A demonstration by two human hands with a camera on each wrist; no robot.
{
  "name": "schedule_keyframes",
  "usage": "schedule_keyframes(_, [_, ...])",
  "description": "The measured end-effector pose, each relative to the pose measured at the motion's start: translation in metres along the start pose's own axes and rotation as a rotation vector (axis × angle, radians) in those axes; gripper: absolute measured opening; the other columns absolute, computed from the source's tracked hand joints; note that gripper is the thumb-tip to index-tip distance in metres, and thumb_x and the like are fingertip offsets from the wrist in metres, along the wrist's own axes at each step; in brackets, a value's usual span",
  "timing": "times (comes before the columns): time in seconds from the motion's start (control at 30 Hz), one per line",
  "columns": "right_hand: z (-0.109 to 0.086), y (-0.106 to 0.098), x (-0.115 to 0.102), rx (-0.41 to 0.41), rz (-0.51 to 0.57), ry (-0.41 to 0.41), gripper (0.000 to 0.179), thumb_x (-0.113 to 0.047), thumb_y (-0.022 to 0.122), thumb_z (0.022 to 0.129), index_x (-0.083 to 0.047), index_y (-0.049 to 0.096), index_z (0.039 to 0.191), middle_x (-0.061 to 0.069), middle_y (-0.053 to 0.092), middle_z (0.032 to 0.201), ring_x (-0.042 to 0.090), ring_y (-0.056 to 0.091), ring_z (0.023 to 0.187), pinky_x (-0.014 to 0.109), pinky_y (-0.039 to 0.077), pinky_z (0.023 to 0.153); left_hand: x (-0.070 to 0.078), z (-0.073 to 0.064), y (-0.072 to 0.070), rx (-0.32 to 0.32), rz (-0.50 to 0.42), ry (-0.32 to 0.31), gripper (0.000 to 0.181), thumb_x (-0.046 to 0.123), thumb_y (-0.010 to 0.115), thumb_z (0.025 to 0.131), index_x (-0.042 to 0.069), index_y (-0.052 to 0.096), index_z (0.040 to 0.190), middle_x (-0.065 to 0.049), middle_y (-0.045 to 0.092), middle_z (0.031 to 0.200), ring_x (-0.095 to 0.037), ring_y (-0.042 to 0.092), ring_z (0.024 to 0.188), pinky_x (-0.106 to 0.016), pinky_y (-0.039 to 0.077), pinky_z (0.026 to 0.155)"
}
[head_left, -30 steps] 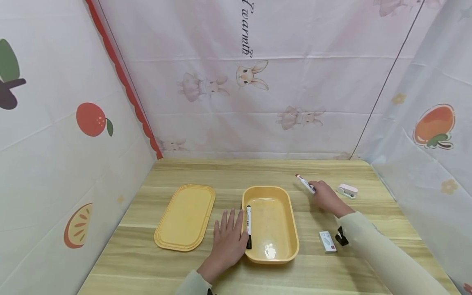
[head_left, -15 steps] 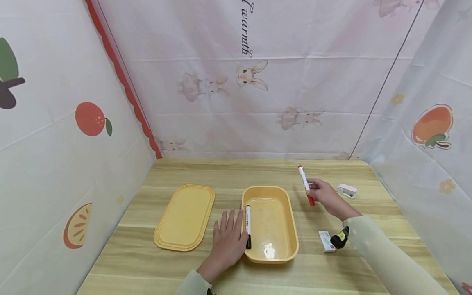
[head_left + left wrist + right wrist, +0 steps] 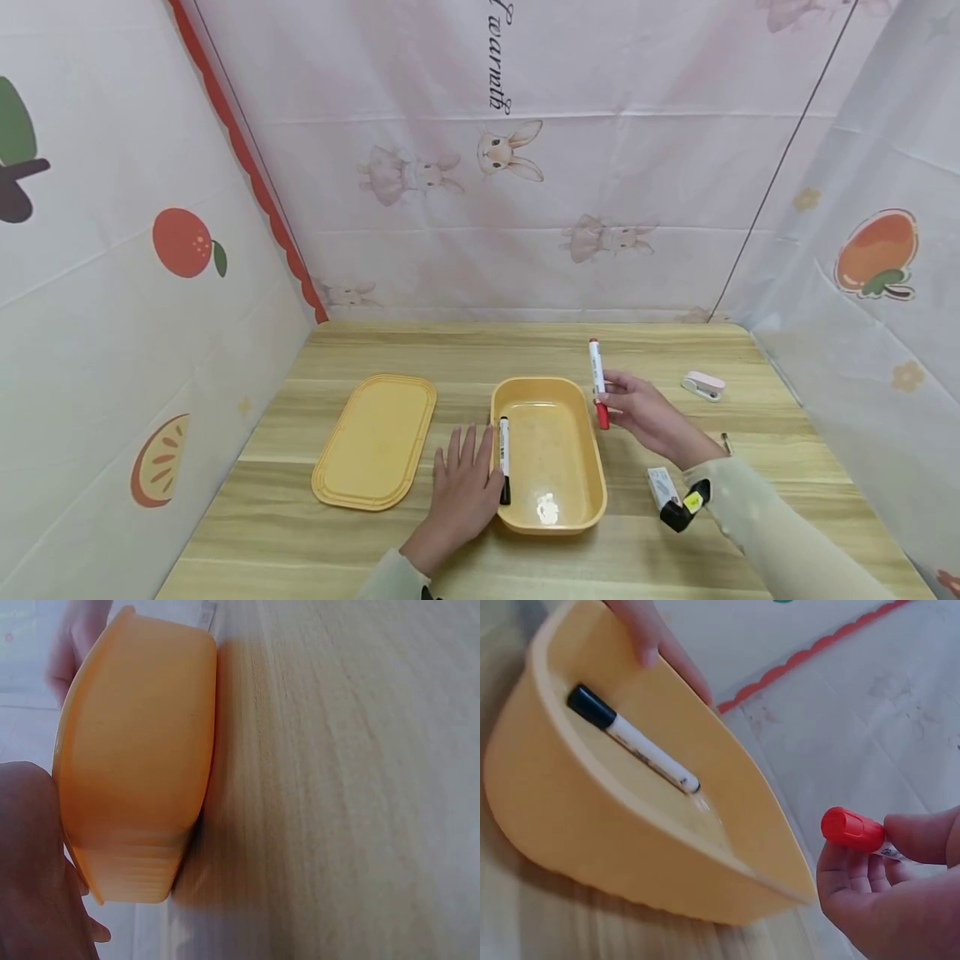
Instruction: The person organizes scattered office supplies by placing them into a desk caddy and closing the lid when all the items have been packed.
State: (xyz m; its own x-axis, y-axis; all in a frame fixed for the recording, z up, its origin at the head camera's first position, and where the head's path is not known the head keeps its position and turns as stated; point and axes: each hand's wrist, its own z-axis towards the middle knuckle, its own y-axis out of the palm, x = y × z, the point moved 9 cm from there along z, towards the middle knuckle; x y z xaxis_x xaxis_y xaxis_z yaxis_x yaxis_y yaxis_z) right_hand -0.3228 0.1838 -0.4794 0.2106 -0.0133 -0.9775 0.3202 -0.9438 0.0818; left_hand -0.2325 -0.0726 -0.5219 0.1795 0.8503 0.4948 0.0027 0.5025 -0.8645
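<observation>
A red-capped whiteboard marker (image 3: pixel 597 375) is pinched between the thumb and fingers of my right hand (image 3: pixel 641 410), just beyond the right rim of a yellow plastic box (image 3: pixel 551 528). Its red cap (image 3: pixel 853 829) points down toward me. Inside the box, along its left wall, lies a black-capped marker (image 3: pixel 505 458). My left hand (image 3: pixel 463 492) rests at the box's left rim with fingers straight; in the left wrist view the hand (image 3: pixel 34 862) touches the rim from outside.
Left of the box lies a flat yellow lid (image 3: pixel 377 442). To the right are a pale pink stapler (image 3: pixel 703 385) and a small white box (image 3: pixel 663 487), partly covered by the right wrist's black device (image 3: pixel 684 508). Printed cloth walls enclose the wooden table (image 3: pixel 465 350).
My right hand has moved left toward the yellow box with the red marker, which has swung from slanted to nearly upright in the head view. My left hand stays in place.
</observation>
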Motion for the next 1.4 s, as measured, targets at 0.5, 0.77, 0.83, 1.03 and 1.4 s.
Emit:
schedule_keyframes(0.5, [-0.021, 0.065, 0.022, 0.016, 0.133, 0.019, 0.063, 0.003, 0.053, 0.097, 0.012, 0.025, 0.152, 0.006, 0.057, 0.110, 0.014, 0.060, 0.095, 0.029, 0.052, 0.087, -0.001, 0.000, 0.001, 0.011, -0.016, 0.012, 0.062, 0.034, 0.039, 0.105, 0.019, 0.022, 0.162, -0.017, 0.017, 0.168, -0.040, 0.002, 0.156, -0.070, 0.004, 0.117])
schedule_keyframes(0.77, [-0.018, 0.088, 0.045, -0.015, 0.104, 0.049, 0.058, -0.001, 0.053, 0.098, 0.013, 0.029, 0.149, 0.008, 0.056, 0.107, 0.017, 0.059, 0.096, 0.030, 0.051, 0.087, 0.000, -0.001, 0.002, -0.014, 0.013, -0.010, 0.061, 0.036, 0.038, 0.106, 0.019, 0.022, 0.163, -0.015, 0.017, 0.168, -0.039, 0.002, 0.156, -0.069, 0.006, 0.119])
schedule_keyframes(0.83, [-0.017, 0.093, 0.050, -0.015, 0.100, 0.049, 0.058, -0.002, 0.054, 0.097, 0.014, 0.030, 0.147, 0.008, 0.057, 0.106, 0.016, 0.060, 0.094, 0.030, 0.050, 0.084, 0.000, 0.000, 0.002, -0.015, 0.025, -0.017, 0.062, 0.037, 0.038, 0.106, 0.020, 0.021, 0.163, -0.015, 0.016, 0.169, -0.039, 0.001, 0.156, -0.068, 0.006, 0.119])
schedule_keyframes(1.03, [-0.014, 0.103, 0.062, 0.033, 0.074, 0.064, 0.052, 0.001, 0.055, 0.095, 0.016, 0.037, 0.141, 0.009, 0.061, 0.100, 0.014, 0.060, 0.082, 0.028, 0.050, 0.075, -0.002, 0.002, 0.004, -0.015, 0.015, -0.029, 0.062, 0.038, 0.038, 0.105, 0.021, 0.022, 0.163, -0.014, 0.016, 0.169, -0.038, 0.001, 0.156, -0.068, 0.004, 0.119])
schedule_keyframes(1.4, [-0.016, 0.102, 0.081, 0.186, -0.087, 0.199, 0.041, 0.004, 0.059, 0.090, 0.016, 0.050, 0.127, 0.021, 0.064, 0.103, 0.018, 0.063, 0.077, 0.030, 0.055, 0.069, -0.003, 0.001, 0.006, -0.047, 0.024, -0.049, 0.063, 0.041, 0.036, 0.106, 0.023, 0.018, 0.163, -0.012, 0.014, 0.170, -0.036, -0.002, 0.157, -0.067, 0.002, 0.120])
